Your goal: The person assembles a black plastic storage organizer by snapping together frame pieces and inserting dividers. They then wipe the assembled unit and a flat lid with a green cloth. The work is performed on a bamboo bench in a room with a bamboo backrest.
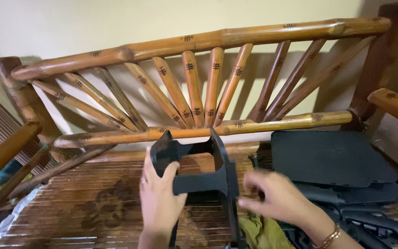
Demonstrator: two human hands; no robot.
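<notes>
While steadying black plastic bracket [208, 177] upright | left hand [158, 200] clasps its arm | right hand [277, 198] loosely curled, blurred, fingertips on its edge, above bamboo bench [93, 198]

Wall: plain pale yellow wall [70, 23], lit softly, with spoke shadows falling across it behind the bench.
Furniture: bamboo bench [199, 41] with a fan-shaped backrest of glossy brown poles and dark lashings.
Seat: slatted bamboo seat [70, 203] bearing a faded dark flower pattern.
Armrests: a rounded bamboo armrest [395, 106] at each side.
</notes>
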